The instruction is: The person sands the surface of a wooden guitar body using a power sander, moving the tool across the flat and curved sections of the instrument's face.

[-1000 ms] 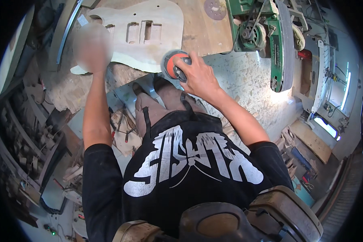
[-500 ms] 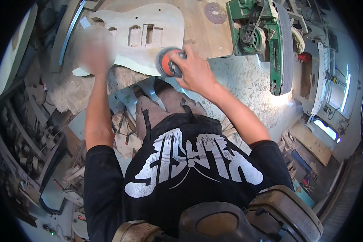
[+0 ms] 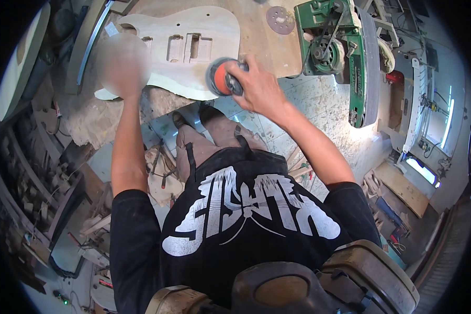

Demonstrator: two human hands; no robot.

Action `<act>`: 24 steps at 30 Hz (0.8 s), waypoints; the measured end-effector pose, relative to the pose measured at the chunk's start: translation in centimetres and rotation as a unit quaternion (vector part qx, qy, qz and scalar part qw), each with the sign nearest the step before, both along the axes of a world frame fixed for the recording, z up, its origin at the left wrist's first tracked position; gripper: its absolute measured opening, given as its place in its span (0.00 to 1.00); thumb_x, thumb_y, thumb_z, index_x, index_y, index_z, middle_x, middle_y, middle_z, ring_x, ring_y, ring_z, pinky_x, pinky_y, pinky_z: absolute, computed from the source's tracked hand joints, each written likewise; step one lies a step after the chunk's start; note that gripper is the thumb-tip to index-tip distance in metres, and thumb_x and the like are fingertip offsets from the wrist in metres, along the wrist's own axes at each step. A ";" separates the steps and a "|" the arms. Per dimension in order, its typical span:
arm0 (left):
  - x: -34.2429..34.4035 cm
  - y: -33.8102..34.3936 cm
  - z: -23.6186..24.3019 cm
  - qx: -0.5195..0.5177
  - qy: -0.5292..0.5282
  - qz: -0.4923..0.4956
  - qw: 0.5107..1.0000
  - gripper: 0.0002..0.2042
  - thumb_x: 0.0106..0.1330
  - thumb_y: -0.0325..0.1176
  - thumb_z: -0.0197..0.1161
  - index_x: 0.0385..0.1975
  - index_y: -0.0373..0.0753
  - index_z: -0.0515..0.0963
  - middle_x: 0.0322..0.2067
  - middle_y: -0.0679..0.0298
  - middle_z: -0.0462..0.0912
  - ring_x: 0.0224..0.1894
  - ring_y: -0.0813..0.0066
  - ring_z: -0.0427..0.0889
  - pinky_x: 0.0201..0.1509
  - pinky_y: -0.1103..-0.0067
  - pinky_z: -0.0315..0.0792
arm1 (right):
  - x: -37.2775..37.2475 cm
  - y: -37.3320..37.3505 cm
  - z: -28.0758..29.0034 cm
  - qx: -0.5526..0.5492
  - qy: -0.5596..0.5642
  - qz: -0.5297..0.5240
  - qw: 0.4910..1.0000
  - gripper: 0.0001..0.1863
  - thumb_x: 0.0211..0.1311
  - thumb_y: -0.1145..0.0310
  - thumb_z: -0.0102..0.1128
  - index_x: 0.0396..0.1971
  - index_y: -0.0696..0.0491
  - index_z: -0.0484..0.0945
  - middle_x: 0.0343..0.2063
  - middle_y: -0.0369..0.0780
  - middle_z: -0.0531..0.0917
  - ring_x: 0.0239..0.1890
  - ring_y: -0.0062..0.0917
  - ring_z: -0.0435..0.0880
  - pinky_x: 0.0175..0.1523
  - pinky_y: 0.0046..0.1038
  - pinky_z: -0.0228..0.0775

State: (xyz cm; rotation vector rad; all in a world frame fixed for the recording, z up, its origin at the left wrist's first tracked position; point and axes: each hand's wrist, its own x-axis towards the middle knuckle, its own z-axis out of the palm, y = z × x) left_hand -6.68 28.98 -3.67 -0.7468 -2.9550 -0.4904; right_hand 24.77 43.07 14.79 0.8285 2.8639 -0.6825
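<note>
A pale, unfinished wooden electric guitar body (image 3: 217,23) with routed pockets lies flat on the workbench. My right hand (image 3: 261,89) is closed over a round orbital sander with an orange and black housing (image 3: 222,78). The sander's pad rests at the near right edge of the body, partly past its rim. On the other side, my left hand (image 3: 124,65) is at the body's left end, near the pointed horn. A blurred patch covers its fingers, so their pose is hidden.
A perforated round sanding disc (image 3: 280,20) lies on the wooden benchtop (image 3: 261,44). To its right stands a green belt sanding machine (image 3: 356,78) with a grey belt. Long wooden pieces lean at the left, by a strip with a blue edge (image 3: 86,52). Wood scraps lie on the floor.
My right hand has shifted the orbital sander a little to the right along the guitar body's near edge. The left hand and the body have stayed in place.
</note>
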 end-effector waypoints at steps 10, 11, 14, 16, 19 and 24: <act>0.3 0.1 0.4 0.006 -0.009 0.007 1.000 0.31 0.75 0.56 0.52 0.73 0.47 0.72 0.63 0.47 0.77 0.67 0.51 0.76 0.71 0.54 0.62 | 1.3 1.2 -0.3 0.005 0.009 -0.009 1.000 0.36 0.48 0.71 0.76 0.60 0.42 0.72 0.49 0.51 0.74 0.46 0.56 0.84 0.45 0.52 0.81; 0.3 0.2 0.4 0.006 -0.009 0.006 1.000 0.31 0.75 0.56 0.52 0.73 0.47 0.72 0.63 0.47 0.77 0.67 0.51 0.76 0.71 0.54 0.62 | 0.2 1.9 -0.3 0.008 0.013 -0.018 1.000 0.36 0.48 0.71 0.76 0.60 0.42 0.72 0.49 0.52 0.74 0.46 0.56 0.84 0.46 0.52 0.81; 0.3 0.2 0.4 0.009 -0.008 -0.001 1.000 0.31 0.75 0.56 0.52 0.73 0.47 0.72 0.63 0.47 0.77 0.67 0.51 0.76 0.71 0.55 0.62 | 0.1 2.0 -0.2 0.002 0.008 -0.015 1.000 0.36 0.49 0.70 0.77 0.60 0.42 0.71 0.49 0.52 0.74 0.46 0.56 0.84 0.47 0.52 0.80; 0.1 -0.1 0.1 0.009 0.009 -0.008 1.000 0.31 0.75 0.56 0.52 0.73 0.47 0.72 0.63 0.47 0.77 0.66 0.52 0.77 0.71 0.55 0.62 | 1.3 1.4 -0.2 -0.007 0.000 0.000 1.000 0.36 0.49 0.70 0.77 0.60 0.42 0.71 0.49 0.52 0.74 0.46 0.56 0.84 0.48 0.52 0.80; 0.4 0.5 0.3 0.016 -0.007 -0.007 1.000 0.31 0.74 0.56 0.52 0.73 0.47 0.72 0.64 0.47 0.77 0.66 0.51 0.77 0.71 0.54 0.62 | 6.0 -0.2 -0.9 -0.028 -0.029 0.002 0.999 0.37 0.49 0.70 0.77 0.61 0.42 0.72 0.51 0.54 0.72 0.46 0.58 0.84 0.48 0.52 0.80; 0.3 0.1 0.2 0.008 0.012 0.003 1.000 0.31 0.74 0.56 0.52 0.71 0.46 0.74 0.64 0.48 0.77 0.66 0.51 0.77 0.69 0.53 0.64 | 8.8 0.4 -0.4 -0.020 -0.083 -0.046 0.995 0.36 0.48 0.69 0.77 0.61 0.41 0.74 0.51 0.51 0.73 0.48 0.55 0.84 0.48 0.51 0.81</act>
